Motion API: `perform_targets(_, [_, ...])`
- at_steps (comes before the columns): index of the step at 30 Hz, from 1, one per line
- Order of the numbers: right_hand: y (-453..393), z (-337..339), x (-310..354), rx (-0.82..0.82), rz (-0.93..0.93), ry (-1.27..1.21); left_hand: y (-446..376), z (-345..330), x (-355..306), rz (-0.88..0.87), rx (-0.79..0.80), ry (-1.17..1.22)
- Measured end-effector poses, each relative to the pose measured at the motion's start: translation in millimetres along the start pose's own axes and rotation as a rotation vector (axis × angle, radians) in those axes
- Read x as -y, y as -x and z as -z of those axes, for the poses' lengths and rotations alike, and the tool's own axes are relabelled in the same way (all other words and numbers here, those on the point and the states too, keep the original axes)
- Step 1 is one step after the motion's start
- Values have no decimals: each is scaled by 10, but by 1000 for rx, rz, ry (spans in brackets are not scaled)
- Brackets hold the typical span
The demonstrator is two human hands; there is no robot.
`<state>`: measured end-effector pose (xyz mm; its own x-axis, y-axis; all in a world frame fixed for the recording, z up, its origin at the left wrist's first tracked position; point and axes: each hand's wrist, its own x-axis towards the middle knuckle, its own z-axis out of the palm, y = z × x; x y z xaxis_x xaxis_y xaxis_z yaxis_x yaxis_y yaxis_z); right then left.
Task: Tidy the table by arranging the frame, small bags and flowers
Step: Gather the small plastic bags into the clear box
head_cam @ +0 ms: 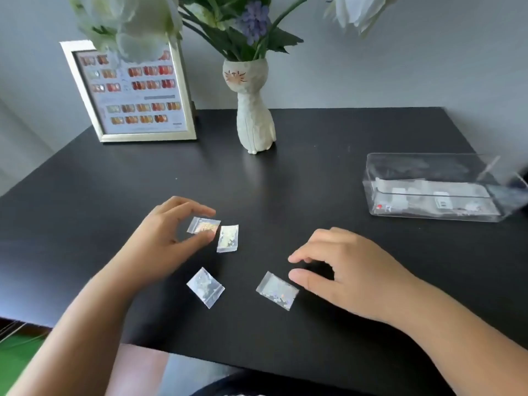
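Observation:
Several small clear bags lie on the black table (pixel 328 155). My left hand (pixel 163 238) pinches one bag (pixel 203 226) between thumb and fingers, right beside a second bag (pixel 227 238). A third bag (pixel 205 287) lies nearer me. My right hand (pixel 345 270) hovers with fingers apart, its thumb tip touching the edge of a fourth bag (pixel 277 290). A pale gold frame (pixel 183 90) with nail samples stands at the back left. The white cat-shaped vase (pixel 254 121) holds white and purple flowers (pixel 253 21).
A clear plastic box (pixel 428 192) with small bags and items inside sits at the right edge of the table. The table's front edge runs just below my forearms. A grey wall stands behind the table.

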<state>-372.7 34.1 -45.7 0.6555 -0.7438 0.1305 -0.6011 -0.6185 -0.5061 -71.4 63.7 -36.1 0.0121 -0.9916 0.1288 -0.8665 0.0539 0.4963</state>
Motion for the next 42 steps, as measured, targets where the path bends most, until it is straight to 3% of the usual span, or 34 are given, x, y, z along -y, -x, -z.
perform_targets(7, [-30, -325, 252, 46, -123, 151, 679, -156, 121, 110, -20, 33])
perform_targets(13, [-50, -330, 313, 50, -251, -75, 724, -227, 85, 79, 77, -38])
perform_targets(22, [68, -231, 199, -31, -345, -306, 509, -298, -22, -12, 56, 300])
perform_targets(30, [243, 251, -258, -316, -415, -288, -9, -421, -499, -274, 169, 392])
perform_targets(34, [264, 717, -673, -605, -423, -298, -295, -526, -819, -397, 273, 360])
perform_targets(38, [355, 1046, -1154, -839, -449, 34, -577, -622, -1176, -547, 321, 366])
perform_targets(42, [447, 1027, -1452, -774, -544, 177, -882, -736, -1537, -579, 250, 454])
